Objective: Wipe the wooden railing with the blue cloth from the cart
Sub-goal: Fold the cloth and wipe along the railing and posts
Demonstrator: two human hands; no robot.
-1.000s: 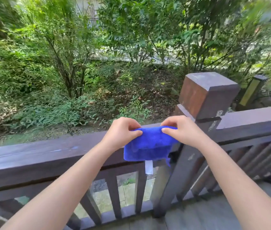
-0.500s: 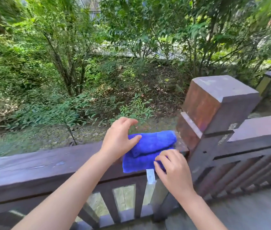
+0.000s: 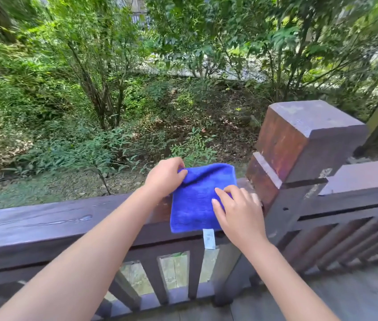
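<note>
**Cloth laid flat on the rail, ready for the first pass**

The blue cloth [image 3: 197, 200] lies folded into a square on top of the wooden railing [image 3: 44, 230], just beside the thick corner post [image 3: 299, 144], its white tag [image 3: 209, 238] hanging over the near edge. The left hand [image 3: 165, 177] pinches the far left corner of the cloth, thumb and fingers pressed together on a small raised fold. The right hand [image 3: 239, 209] rests on the cloth's right side with fingers loosely spread and flat, gripping nothing.

To my eye the wiping proper has not begun; the cloth is only being squared up. To do it well, I would let go of that pinched corner so the fold lies flat, press one palm down on the middle of the cloth, and draw it leftward along the rail in one long stroke. A wet-looking streak [image 3: 72, 220] lies further left. The cloth overhangs the near edge, so light pressure risks it sliding off.
</note>
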